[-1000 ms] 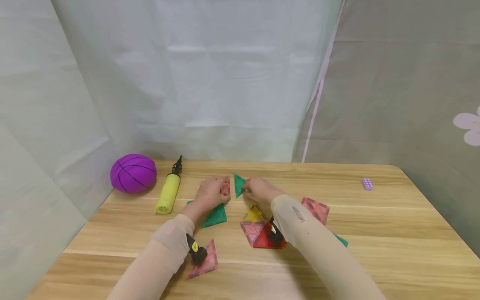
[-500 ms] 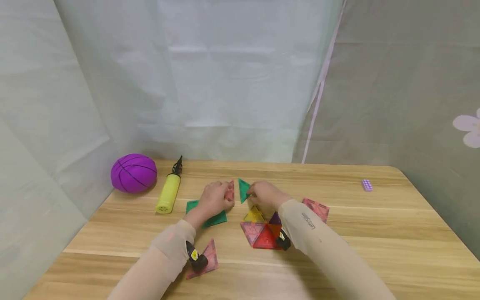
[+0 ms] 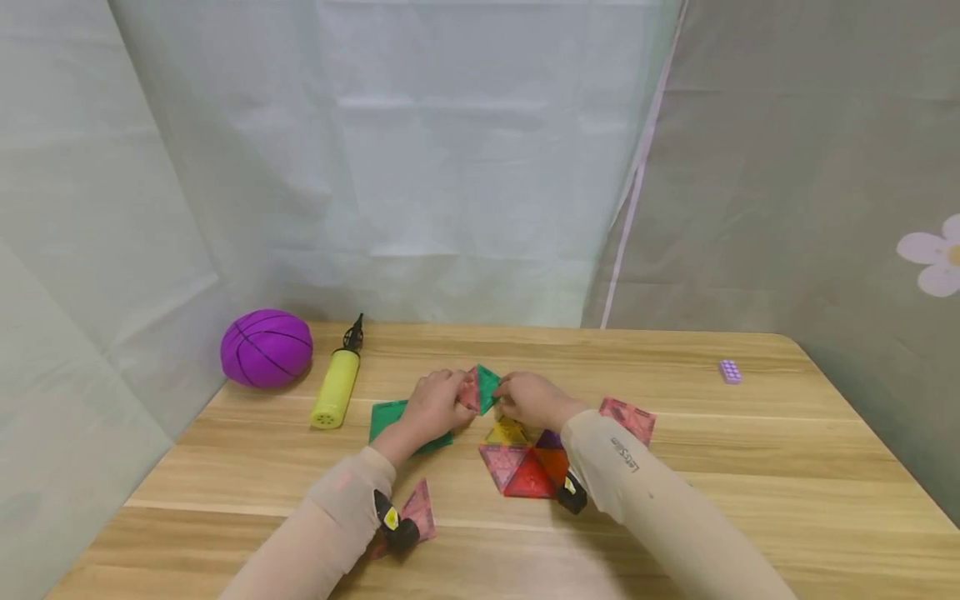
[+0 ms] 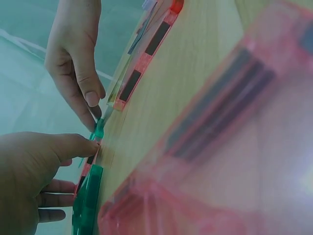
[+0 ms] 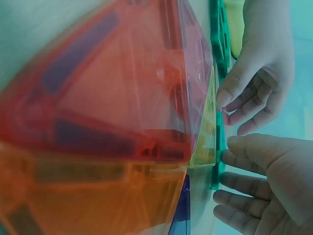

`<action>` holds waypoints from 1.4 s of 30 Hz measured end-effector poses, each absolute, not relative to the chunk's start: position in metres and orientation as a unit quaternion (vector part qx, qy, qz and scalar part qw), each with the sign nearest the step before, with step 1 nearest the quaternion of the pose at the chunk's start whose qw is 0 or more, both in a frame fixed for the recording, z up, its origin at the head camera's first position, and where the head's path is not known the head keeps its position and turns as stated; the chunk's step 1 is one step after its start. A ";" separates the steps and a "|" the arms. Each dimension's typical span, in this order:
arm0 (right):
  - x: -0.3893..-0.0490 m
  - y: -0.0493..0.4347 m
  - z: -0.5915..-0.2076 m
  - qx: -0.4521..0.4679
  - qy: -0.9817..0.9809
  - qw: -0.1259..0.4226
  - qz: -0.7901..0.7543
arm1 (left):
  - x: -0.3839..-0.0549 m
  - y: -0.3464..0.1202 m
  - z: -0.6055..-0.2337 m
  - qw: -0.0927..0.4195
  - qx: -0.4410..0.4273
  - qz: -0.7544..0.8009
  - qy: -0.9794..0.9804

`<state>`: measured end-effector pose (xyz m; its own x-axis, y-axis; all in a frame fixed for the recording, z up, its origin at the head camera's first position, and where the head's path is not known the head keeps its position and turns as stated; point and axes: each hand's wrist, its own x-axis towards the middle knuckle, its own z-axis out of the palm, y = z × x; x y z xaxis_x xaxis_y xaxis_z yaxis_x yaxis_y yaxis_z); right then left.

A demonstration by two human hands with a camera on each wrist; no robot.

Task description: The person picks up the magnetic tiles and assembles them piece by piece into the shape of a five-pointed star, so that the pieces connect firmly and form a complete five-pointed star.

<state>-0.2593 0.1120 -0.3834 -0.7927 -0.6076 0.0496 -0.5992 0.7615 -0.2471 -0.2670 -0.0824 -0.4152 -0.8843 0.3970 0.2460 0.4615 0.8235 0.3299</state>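
- Head view: a pink triangle tile point(image 3: 470, 390) is pinched at its outer side by the thumb and fingers of the left hand point(image 3: 432, 408); a green triangle tile point(image 3: 487, 388) is pinched near its outer corner by the right hand point(image 3: 536, 400). The two are placed edge to edge, beyond a yellow tile point(image 3: 507, 432); whether they are lifted off the table point(image 3: 750, 458) cannot be told.
- Left wrist view: the left thumb is laid against the pink rim, the other fingers being slightly spread. Dark bars are seen in the rims; if these are magnets, a light tug at the seam is to be expected.
- Right wrist view: the right fingers are bent toward the green rim, but how firmly it is pinched cannot be told. From the clear walls of a red tile point(image 5: 122, 93), light, stiff, rather slick plastic is judged; outer rims are best held, the seam left free.
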 end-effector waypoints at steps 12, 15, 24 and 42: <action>-0.256 0.107 -0.380 -0.308 0.936 0.010 -0.172 | -0.257 -0.084 -0.397 0.094 -0.252 -0.221 -0.937; -0.252 0.104 -0.375 -0.310 0.931 0.001 -0.192 | -0.254 -0.087 -0.387 0.102 -0.259 -0.218 -0.936; -0.235 0.093 -0.371 -0.300 0.927 -0.026 -0.224 | -0.240 -0.105 -0.369 0.085 -0.230 -0.235 -0.941; -0.215 0.046 -0.392 -0.281 0.940 -0.017 -0.193 | -0.225 -0.170 -0.393 0.069 -0.230 -0.228 -0.944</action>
